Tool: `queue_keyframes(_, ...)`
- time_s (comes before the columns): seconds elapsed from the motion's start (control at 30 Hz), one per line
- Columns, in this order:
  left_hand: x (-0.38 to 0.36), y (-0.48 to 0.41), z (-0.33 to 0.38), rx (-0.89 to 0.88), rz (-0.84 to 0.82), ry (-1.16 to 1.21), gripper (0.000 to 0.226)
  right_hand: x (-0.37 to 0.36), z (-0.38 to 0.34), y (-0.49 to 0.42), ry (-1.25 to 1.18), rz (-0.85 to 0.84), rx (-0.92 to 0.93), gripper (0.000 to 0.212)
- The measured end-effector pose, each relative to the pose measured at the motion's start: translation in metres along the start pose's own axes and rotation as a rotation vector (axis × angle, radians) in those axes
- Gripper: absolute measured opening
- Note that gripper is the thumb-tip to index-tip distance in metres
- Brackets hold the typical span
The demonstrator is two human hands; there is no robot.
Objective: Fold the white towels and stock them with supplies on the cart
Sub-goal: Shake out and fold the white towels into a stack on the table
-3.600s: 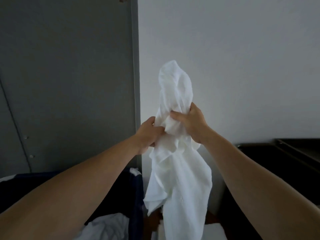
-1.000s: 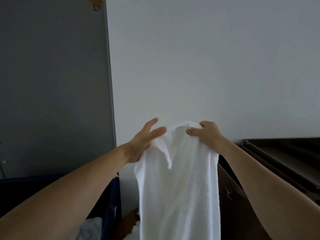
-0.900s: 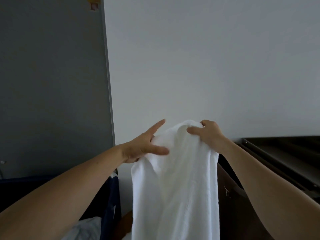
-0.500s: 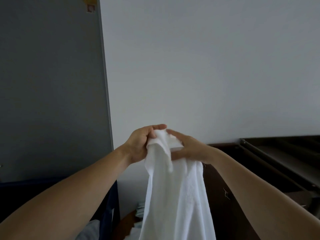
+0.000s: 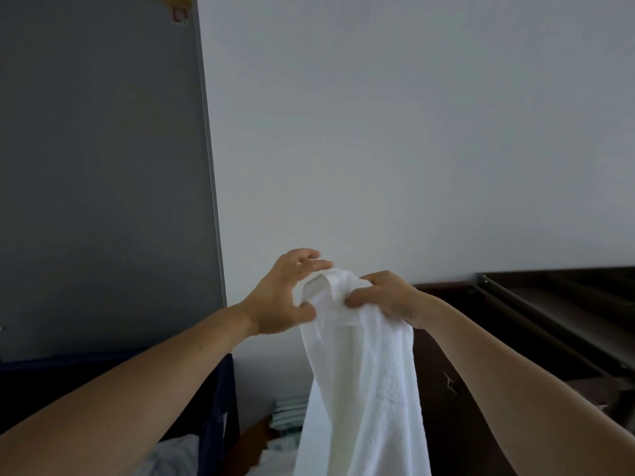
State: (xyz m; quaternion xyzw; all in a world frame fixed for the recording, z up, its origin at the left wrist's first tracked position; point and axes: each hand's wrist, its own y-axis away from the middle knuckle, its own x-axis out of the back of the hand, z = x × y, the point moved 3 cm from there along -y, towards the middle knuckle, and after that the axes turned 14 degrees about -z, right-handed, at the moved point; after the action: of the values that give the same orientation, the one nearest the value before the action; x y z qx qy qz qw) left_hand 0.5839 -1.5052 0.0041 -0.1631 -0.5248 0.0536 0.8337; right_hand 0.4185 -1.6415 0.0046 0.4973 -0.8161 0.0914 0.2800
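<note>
Fingers point(image 5: 376, 277) of our right hand point(image 5: 390, 300) are curled and pinch the top edge of a white terry towel point(image 5: 364, 379). The towel hangs straight down in mid-air between our forearms, in front of a pale wall. Our left hand point(image 5: 281, 297) is just beside it, fingers spread apart, thumb touching the towel's upper corner. Low behind the towel we see a stack of folded white cloths point(image 5: 287, 412). A dark brown cabinet point(image 5: 515, 310) stands at right.

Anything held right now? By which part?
White towel, hanging. Right hand pinches its bunched top edge; left hand touches the same top fold, grip unclear.
</note>
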Motion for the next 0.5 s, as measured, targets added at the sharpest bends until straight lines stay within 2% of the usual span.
queue_keyframes(0.03, -0.001, -0.001, 0.004, -0.069, -0.033, -0.183, 0.065, -0.001, -0.001, 0.0, -0.002, -0.023, 0.0, 0.03)
queue_keyframes(0.1, -0.002, -0.004, 0.012, -0.2, -0.044, -0.441, 0.057, -0.006, -0.002, -0.002, -0.001, -0.065, 0.012, 0.026)
queue_keyframes(0.17, -0.001, -0.007, 0.014, -0.245, -0.022, -0.465, 0.041, -0.009, -0.003, -0.004, 0.005, -0.075, 0.021, 0.024)
queue_keyframes(0.23, 0.001, -0.007, 0.012, -0.233, 0.025, -0.337, 0.024, -0.009, -0.001, -0.005, 0.025, -0.064, 0.036, 0.029)
queue_keyframes(0.3, 0.003, -0.009, 0.009, -0.085, 0.075, -0.155, 0.012, -0.003, 0.004, -0.007, 0.044, -0.033, 0.062, 0.035)
queue_keyframes(0.4, 0.016, -0.018, -0.011, 0.351, 0.282, 0.289, 0.025, 0.007, 0.019, -0.011, 0.05, 0.052, 0.056, 0.057)
queue_keyframes(0.43, 0.02, -0.021, -0.02, 0.483, 0.336, 0.481, 0.023, 0.012, 0.024, -0.012, 0.084, 0.093, 0.046, 0.052)
queue_keyframes(0.5, 0.022, -0.018, -0.036, 0.679, 0.391, 0.736, 0.021, 0.02, 0.034, -0.014, 0.191, 0.174, 0.028, 0.028)
